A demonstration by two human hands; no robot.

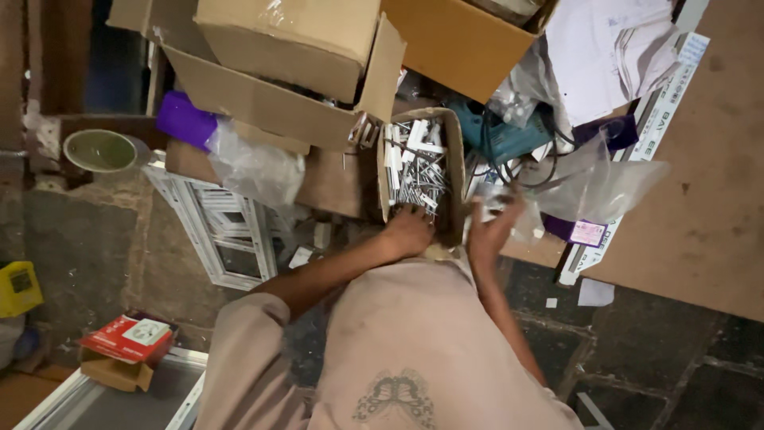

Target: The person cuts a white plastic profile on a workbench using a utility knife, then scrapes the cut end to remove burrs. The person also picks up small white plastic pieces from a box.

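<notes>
**Hands at a small box of metal parts, much of it crowded from view**

The left hand (pixel 407 231) rests at the near end of the small open carton (pixel 455 159) of pale metal fittings (pixel 418 171); its fingers curl inside, so I cannot tell whether that grip has hold of anything. The right hand (pixel 492 231) sits just beside the carton's right wall, fingers blurred against clear plastic bags (pixel 593 187); its grip is also unclear. Larger cardboard boxes (pixel 286 56) overhang the carton's far end. A teal power tool (pixel 509 135) is half buried under cables. Open stone floor (pixel 87 247) lies left; a brown board (pixel 708 199) lies right.
</notes>
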